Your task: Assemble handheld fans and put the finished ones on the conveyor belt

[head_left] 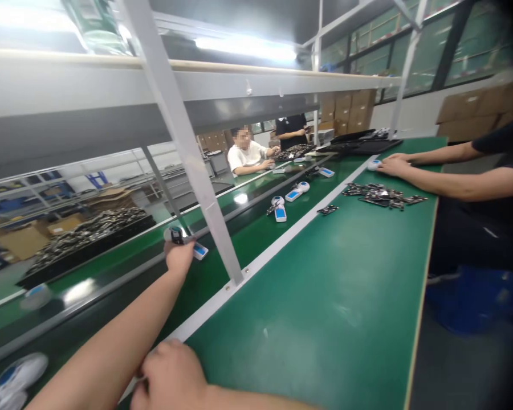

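My left hand (pixel 179 254) is stretched out over the green conveyor belt, closed around a white handheld device (pixel 200 250) with a blue panel and a rounded head. A small black part lies against the device's head, and my fingers hide some of it. My right hand (pixel 171 373) is low in the view, by the white rail (pixel 277 245) at the table's edge. Its fingers curl inward, and whatever they hold, if anything, is hidden. Further along the belt lie similar white and blue devices (pixel 297 192). Another one (pixel 19 376), blurred, is at the lower left.
A slanted white post (pixel 196 165) rises between belt and green table (pixel 325 307). Small black and silver parts (pixel 380 195) are heaped on the table near a co-worker's hands (pixel 393 163). A black tray (pixel 89 239) of parts stands across the belt. Another person (pixel 248 154) sits opposite.
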`<state>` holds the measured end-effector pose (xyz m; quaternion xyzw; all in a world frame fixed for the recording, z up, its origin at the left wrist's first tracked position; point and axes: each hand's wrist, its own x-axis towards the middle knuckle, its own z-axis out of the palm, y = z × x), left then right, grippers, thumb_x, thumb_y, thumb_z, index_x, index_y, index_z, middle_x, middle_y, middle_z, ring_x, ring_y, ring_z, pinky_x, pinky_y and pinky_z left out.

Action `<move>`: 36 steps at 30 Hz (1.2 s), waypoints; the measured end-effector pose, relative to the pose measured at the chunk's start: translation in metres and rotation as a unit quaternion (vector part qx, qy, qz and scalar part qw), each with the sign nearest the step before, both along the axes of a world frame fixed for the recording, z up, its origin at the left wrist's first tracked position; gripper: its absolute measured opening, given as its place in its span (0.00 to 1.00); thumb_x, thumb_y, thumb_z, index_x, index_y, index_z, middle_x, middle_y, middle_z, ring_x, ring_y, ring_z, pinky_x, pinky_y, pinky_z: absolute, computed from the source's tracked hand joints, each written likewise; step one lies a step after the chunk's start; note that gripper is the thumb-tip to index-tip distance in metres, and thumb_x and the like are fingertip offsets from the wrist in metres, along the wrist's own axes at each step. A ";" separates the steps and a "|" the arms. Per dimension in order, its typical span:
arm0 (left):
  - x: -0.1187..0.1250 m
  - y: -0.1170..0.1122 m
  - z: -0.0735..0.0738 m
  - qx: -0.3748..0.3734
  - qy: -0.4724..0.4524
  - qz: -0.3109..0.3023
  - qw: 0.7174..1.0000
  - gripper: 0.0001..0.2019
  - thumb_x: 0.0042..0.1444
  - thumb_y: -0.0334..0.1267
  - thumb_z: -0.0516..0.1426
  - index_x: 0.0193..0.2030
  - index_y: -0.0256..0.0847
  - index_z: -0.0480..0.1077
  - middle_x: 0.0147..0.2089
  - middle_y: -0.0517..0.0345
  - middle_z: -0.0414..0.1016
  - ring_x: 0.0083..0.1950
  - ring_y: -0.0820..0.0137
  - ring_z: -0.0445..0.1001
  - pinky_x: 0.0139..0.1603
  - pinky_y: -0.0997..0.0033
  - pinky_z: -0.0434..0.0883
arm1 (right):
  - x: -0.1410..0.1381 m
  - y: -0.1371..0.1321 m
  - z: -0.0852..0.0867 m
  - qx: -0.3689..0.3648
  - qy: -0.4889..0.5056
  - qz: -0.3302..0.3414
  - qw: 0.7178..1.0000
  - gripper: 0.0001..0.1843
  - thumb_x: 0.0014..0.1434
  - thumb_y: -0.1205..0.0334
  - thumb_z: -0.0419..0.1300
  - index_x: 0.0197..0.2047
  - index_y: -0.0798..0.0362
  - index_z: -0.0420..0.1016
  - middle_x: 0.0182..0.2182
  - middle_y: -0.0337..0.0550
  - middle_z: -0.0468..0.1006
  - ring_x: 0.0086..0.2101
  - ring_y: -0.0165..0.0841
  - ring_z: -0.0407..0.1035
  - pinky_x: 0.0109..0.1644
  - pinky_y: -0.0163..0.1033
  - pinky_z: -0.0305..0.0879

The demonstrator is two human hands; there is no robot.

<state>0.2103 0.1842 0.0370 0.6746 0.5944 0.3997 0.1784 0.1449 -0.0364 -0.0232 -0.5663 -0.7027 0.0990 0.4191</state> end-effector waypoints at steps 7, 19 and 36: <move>-0.120 -0.063 0.026 0.016 -0.071 0.055 0.996 0.14 0.47 0.30 0.59 0.43 0.37 0.67 0.44 0.49 0.76 0.46 0.61 0.76 0.45 0.65 0.72 | 0.027 -0.009 0.015 0.032 0.201 -0.091 0.975 0.10 0.54 0.69 0.57 0.40 0.54 0.77 0.35 0.46 0.76 0.38 0.38 0.72 0.44 0.42 0.69; -0.166 -0.221 -0.021 -0.207 -0.136 -0.099 0.964 0.08 0.46 0.33 0.58 0.36 0.39 0.68 0.36 0.55 0.78 0.36 0.63 0.78 0.37 0.66 0.73 | 0.039 -0.025 0.017 -0.066 0.303 -0.072 0.948 0.09 0.58 0.64 0.58 0.32 0.55 0.79 0.30 0.45 0.79 0.32 0.36 0.74 0.38 0.38 0.69; -0.192 -0.215 -0.040 0.119 0.138 -0.229 0.956 0.15 0.63 0.36 0.52 0.54 0.43 0.72 0.47 0.52 0.78 0.46 0.65 0.77 0.48 0.66 0.76 | 0.026 -0.034 0.020 -0.049 0.225 -0.044 0.972 0.06 0.52 0.71 0.59 0.27 0.52 0.76 0.29 0.39 0.78 0.34 0.33 0.72 0.40 0.37 0.67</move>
